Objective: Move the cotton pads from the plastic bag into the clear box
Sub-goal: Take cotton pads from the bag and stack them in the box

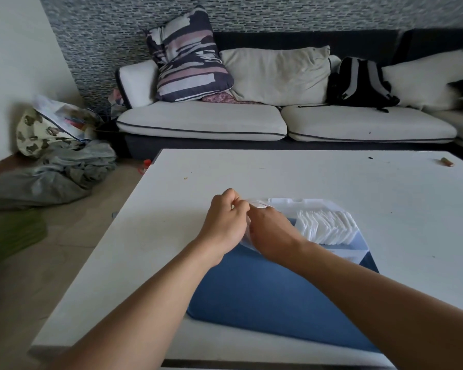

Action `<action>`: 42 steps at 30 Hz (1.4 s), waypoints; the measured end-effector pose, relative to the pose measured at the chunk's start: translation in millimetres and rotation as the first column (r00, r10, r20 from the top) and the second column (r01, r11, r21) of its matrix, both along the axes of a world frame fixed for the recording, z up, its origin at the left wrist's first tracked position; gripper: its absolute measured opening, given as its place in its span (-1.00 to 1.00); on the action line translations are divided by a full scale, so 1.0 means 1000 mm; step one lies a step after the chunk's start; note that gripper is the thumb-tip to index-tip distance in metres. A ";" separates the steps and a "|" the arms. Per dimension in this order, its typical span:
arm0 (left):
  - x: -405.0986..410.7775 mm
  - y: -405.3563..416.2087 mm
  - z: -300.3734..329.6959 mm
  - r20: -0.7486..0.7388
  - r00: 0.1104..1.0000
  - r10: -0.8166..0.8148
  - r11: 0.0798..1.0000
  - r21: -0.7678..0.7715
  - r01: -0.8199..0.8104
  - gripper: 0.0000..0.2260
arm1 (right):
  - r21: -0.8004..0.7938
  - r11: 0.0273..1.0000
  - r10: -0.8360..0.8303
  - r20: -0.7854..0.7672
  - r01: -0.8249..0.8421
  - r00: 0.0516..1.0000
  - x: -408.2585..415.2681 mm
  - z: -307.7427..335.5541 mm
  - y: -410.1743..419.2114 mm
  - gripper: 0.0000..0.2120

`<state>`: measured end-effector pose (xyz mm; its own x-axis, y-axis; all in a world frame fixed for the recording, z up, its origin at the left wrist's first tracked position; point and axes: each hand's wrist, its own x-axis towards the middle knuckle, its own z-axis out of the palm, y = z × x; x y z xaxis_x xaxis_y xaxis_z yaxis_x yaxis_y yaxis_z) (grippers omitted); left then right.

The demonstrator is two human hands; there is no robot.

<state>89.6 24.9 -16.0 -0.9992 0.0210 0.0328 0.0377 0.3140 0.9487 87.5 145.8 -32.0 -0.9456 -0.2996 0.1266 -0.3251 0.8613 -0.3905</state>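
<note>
Cotton pads (pixel 328 226) fill my clear box (pixel 358 252) mid-bench, so my left hand (pixel 225 222) and right hand (pixel 271 232), fingers pinching the plastic bag (pixel 247 241), should lift it away gently.

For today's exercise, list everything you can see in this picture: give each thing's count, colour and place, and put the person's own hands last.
cotton pads: one row, white, standing in the clear box
clear box: one, transparent, on the blue mat
plastic bag: one, clear, held between both hands
blue mat: one, on the table's near side
table: one, white, in front of the sofa
sofa: one, white cushions on a dark frame, against the wall
striped pillow: one, dark, pink and white, on the sofa's left
beige cushion: one, mid sofa
backpack: one, black and grey, sofa's right
clothes pile: grey, on the floor at left
left hand: pinches the bag
right hand: grips the bag
</note>
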 end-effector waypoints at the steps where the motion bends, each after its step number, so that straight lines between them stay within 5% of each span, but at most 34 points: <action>1: 0.001 0.000 0.000 -0.016 1.000 0.019 1.000 -0.001 -0.019 -0.78 | -0.003 1.000 0.001 -0.012 -0.001 1.000 0.000 -0.001 0.000 -0.71; 10: 0.002 0.004 0.000 -0.037 0.998 0.048 0.997 -0.058 -0.050 -0.82 | 0.109 0.993 -0.040 -0.001 0.040 0.999 -0.001 0.003 -0.002 -0.83; 12: 0.004 0.004 0.007 0.101 0.991 0.091 0.996 0.005 -0.092 -0.90 | 0.071 0.994 -0.081 0.023 0.080 0.996 -0.001 0.003 -0.003 -0.92; 14: 0.004 -0.001 0.012 0.339 0.929 0.147 0.945 0.231 -0.233 -0.81 | 0.047 0.994 -0.097 0.046 0.095 0.994 0.000 0.003 -0.004 -0.84; 16: 0.002 -0.009 0.012 0.638 0.763 0.102 0.815 0.387 -0.432 -0.63 | 0.044 0.994 -0.105 0.051 0.103 0.993 0.000 0.001 -0.002 -0.69; 18: 0.000 -0.015 0.005 0.780 0.626 0.013 0.788 0.377 -0.486 -0.37 | 0.038 0.991 -0.127 0.073 0.125 0.989 0.002 0.002 -0.001 -0.65; 21: -0.002 -0.011 -0.007 0.797 0.587 -0.140 0.790 0.447 -0.420 -0.48 | -0.028 0.994 -0.099 0.103 0.103 0.990 0.001 0.000 -0.002 -0.81; 25: -0.010 0.000 -0.017 0.776 0.630 -0.011 0.836 0.354 -0.421 -0.86 | -0.101 0.994 -0.025 0.157 0.042 0.987 0.005 0.000 -0.003 -0.87; 27: -0.012 0.000 -0.017 0.778 0.628 -0.001 0.847 0.335 -0.413 -0.86 | -0.018 1.000 0.006 0.166 -0.003 0.986 0.011 0.004 0.001 -0.75; 29: -0.014 -0.005 -0.019 0.765 0.644 0.003 0.877 0.308 -0.370 -0.80 | 0.068 0.996 0.048 0.180 -0.061 0.982 0.020 0.016 0.007 -0.89; 32: -0.007 -0.007 -0.017 0.752 0.658 -0.042 0.933 0.264 -0.243 -0.76 | -0.106 0.993 0.074 0.262 -0.047 0.962 0.028 0.041 0.030 -0.91; 34: -0.004 -0.010 -0.017 0.770 0.635 0.055 0.948 0.160 -0.276 -0.72 | -0.414 0.905 0.074 0.378 0.097 0.923 0.029 0.055 0.053 -0.94; 36: -0.001 -0.011 -0.009 0.742 0.663 0.105 0.933 0.158 -0.324 -0.80 | -0.660 0.690 0.094 0.488 0.297 0.868 0.027 0.057 0.073 -0.85; 39: -0.006 -0.008 -0.002 0.618 0.755 0.218 0.908 0.155 -0.389 -0.59 | -0.754 0.423 0.067 0.580 0.503 0.812 0.025 0.050 0.082 -0.80; 42: 0.001 0.012 0.012 0.406 0.871 0.279 0.872 0.274 -0.407 -0.45 | -0.764 0.277 0.092 0.625 0.583 0.775 0.027 0.046 0.069 -0.82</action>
